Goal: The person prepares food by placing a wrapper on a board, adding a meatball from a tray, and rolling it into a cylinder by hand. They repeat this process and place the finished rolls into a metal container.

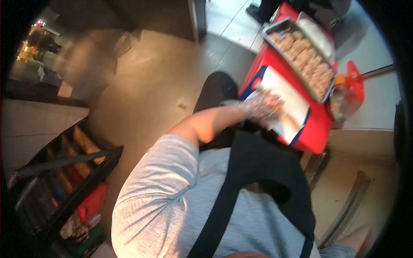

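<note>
My left hand (263, 106), in a clear plastic glove, is over a white board (277, 81) with dark blue edges. The board lies on a red tabletop (316, 139). Pinkish, lumpy food shows at the gloved fingers, which are smeared by motion. Beside the hand, a long tan piece (291, 121) lies blurred on the board; I cannot make out its kind. Just past the board stands a metal tray (297, 71) filled with lumpy, light brown food pieces (303, 56). At the lower right my right arm (355, 238) shows in part, its hand out of view.
A pale, shallow container (316, 36) sits behind the tray. Beside the tray's near end is a red plastic container (353, 88) with something orange. A dark shoe (257, 13) is at the table's far end. To the left stands a black slatted rack (69, 167).
</note>
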`<state>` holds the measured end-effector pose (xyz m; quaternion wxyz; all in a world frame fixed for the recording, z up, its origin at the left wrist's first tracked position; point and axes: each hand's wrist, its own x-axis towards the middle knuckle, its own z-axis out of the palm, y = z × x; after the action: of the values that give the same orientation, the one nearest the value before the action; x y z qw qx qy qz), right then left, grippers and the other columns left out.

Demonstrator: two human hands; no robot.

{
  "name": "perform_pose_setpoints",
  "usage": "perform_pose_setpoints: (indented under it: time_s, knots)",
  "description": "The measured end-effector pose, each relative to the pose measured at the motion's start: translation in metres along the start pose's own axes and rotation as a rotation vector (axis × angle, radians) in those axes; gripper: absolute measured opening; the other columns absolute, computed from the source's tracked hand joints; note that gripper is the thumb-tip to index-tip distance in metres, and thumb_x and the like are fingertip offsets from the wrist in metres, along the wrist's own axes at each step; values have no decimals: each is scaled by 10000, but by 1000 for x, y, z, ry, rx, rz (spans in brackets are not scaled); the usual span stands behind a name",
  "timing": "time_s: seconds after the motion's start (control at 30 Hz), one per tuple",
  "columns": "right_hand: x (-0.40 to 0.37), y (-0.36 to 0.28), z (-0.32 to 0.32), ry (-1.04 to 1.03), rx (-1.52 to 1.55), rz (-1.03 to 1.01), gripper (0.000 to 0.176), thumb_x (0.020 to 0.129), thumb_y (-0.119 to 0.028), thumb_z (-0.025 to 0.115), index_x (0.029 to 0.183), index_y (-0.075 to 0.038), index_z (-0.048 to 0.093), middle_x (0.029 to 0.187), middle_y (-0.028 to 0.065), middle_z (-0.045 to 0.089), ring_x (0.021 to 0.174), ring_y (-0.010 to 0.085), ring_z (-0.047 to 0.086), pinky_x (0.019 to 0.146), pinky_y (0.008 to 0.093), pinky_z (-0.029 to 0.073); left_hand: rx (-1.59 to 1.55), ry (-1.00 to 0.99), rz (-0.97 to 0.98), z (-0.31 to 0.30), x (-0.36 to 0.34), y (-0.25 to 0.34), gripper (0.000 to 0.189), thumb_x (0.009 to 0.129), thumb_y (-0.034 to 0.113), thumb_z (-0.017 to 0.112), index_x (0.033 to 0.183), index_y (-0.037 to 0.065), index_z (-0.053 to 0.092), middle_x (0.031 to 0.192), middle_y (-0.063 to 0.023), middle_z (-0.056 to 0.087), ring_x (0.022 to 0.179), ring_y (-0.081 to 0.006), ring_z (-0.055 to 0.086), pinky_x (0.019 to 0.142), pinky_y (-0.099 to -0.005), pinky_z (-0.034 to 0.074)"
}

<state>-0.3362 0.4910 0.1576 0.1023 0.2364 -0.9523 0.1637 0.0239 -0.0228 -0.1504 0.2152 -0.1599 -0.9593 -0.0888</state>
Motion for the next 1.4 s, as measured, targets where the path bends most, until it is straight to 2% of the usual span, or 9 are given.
perform_pose_setpoints:
  time_s: [0.43,0.7,0.83,0.97,1.03,1.07,1.13,1.27,1.4]
  knots:
    - [14,19,-17,-41,-77,35,562,962,-538,472,1242,-76,627,1128,65,633,1006,190,579,940,354,420,-45,4,-63,3,-1,7,819,644,600,723,1341,227,510,1358,-95,460,1324,-313,382,1092,-576,249]
    - [48,-100,-64,6,108,-161,594,956,-574,458,1256,-89,621,1182,78,636,1054,212,589,995,376,417,-100,-239,-150,0,19,18,859,717,503,741,1430,164,402,1434,-115,408,1332,-325,382,1068,-561,309]
    - [90,-166,19,-271,397,-193,609,953,-592,452,1264,-95,618,1210,84,637,1078,223,594,1023,387,415,-98,-230,-183,-4,18,22,912,756,534,705,1488,155,314,1470,-99,347,1350,-313,338,1086,-566,260]
    - [122,-173,173,-616,510,21,761,874,-724,470,1316,-114,574,1251,96,614,1120,223,568,1010,366,420,-93,-142,-161,11,11,17,928,763,583,664,1496,145,302,1472,-116,339,1336,-321,343,1095,-550,255]
    - [138,-162,256,-655,819,201,970,799,-862,346,1459,-155,422,1413,81,501,1269,245,469,1089,453,316,-76,-174,-182,14,11,17,920,767,589,653,1494,145,307,1475,-114,336,1339,-315,338,1100,-541,252]
    - [140,-170,277,-714,791,199,1003,774,-886,351,1471,-166,403,1443,64,471,1291,245,448,1095,454,306,-66,-209,-195,13,13,18,929,771,623,626,1501,149,300,1490,-116,326,1349,-326,328,1114,-542,233]
    - [133,-179,315,-549,759,316,974,785,-864,386,1465,-168,413,1457,60,448,1305,247,434,1097,444,303,-57,-248,-204,12,12,18,935,780,664,588,1508,160,291,1510,-111,309,1363,-328,309,1131,-543,207]
    - [123,-182,352,-279,340,241,899,813,-796,478,1460,-174,423,1472,41,417,1308,221,427,1098,418,301,-95,-208,-221,10,11,20,928,776,647,607,1510,174,292,1514,-105,302,1361,-323,311,1135,-548,194]
    - [140,-193,286,-431,705,177,814,847,-724,516,1421,-150,471,1335,49,531,1185,200,506,1040,386,343,-111,-251,-239,4,17,20,942,760,623,636,1512,173,289,1523,-104,289,1381,-334,293,1150,-556,167]
